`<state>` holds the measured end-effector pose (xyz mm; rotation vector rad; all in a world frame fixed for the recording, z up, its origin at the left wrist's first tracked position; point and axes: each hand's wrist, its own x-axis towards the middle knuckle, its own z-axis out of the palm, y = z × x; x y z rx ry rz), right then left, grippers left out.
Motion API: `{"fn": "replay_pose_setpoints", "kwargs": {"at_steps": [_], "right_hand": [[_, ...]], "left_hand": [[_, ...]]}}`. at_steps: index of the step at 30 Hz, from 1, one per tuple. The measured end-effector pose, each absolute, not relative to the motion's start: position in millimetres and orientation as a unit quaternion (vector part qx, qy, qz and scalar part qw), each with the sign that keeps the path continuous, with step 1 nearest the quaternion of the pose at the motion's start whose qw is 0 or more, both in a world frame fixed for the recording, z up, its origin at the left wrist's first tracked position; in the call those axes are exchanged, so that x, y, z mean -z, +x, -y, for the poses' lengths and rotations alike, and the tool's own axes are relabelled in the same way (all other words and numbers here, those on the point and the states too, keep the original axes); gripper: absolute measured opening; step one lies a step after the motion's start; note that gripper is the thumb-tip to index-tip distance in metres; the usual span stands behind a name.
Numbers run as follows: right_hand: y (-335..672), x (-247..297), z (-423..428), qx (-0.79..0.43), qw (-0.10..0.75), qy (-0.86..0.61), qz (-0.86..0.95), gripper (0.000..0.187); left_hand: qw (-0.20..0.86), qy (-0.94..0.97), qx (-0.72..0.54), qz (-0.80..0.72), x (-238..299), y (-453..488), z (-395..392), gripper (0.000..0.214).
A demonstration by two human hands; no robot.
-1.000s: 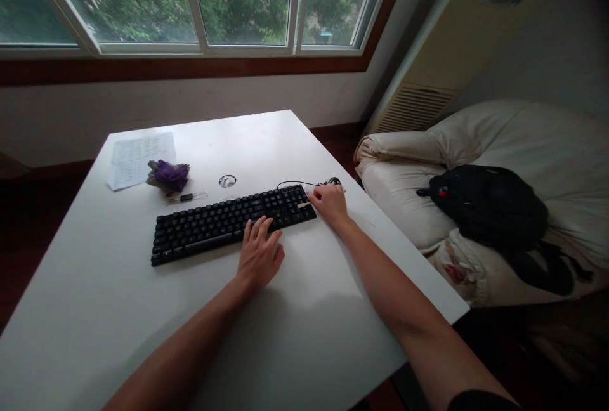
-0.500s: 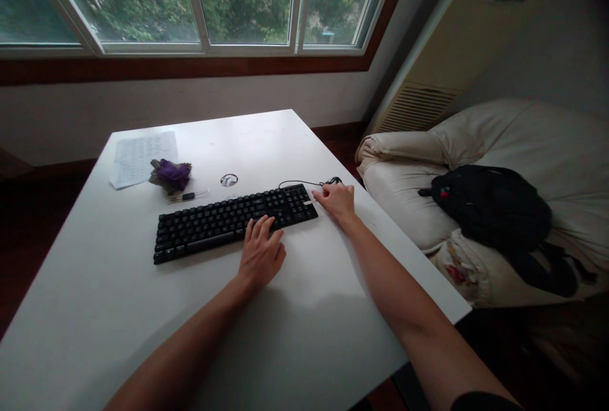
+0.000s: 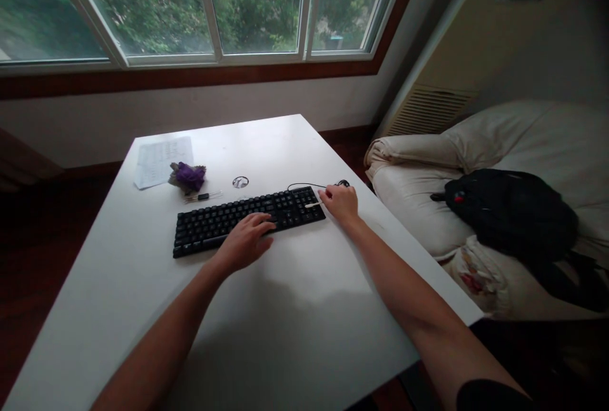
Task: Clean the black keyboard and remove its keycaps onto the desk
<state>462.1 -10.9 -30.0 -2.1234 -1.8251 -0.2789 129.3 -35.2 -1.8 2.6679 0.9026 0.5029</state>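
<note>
A black keyboard [image 3: 223,224] lies at a slant on the white table. My left hand [image 3: 245,240] rests over its front edge, right of the middle, with the fingers stretched out across the keys. At the keyboard's right end, my right hand [image 3: 340,202] is closed on a thin white swab-like stick [image 3: 312,205]. The stick points left over the number keys, and I cannot tell whether its tip touches them. Behind the right hand lies the bunched black cable [image 3: 343,182], partly hidden by it.
Behind the keyboard lie a purple flower bundle [image 3: 191,176], thin sticks with a black band [image 3: 203,196], a printed sheet [image 3: 162,160] and a round dark-rimmed mark [image 3: 240,181]. A cream sofa [image 3: 404,170] with a black backpack [image 3: 514,214] stands right of the table [image 3: 304,347].
My left hand has shifted left along the keyboard's front edge and turned flatter. The right hand stays at the number keys with the white stick. The whole view has shifted slightly.
</note>
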Motion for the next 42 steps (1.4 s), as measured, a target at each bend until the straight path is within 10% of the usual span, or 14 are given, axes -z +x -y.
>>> {"fn": "replay_pose_setpoints", "kwargs": {"at_steps": [12, 23, 42], "right_hand": [[432, 14, 25, 0.013, 0.136, -0.718, 0.683, 0.070], [400, -11, 19, -0.173, 0.125, -0.470, 0.856, 0.042], [388, 14, 2, -0.055, 0.137, -0.428, 0.892, 0.032]], "left_hand": [[-0.011, 0.725, -0.328, -0.605, 27, -47, 0, 0.032], [0.095, 0.645, -0.297, -0.698, 52, -66, 7, 0.042], [0.074, 0.663, -0.257, -0.699, 47, -60, 5, 0.041]]}}
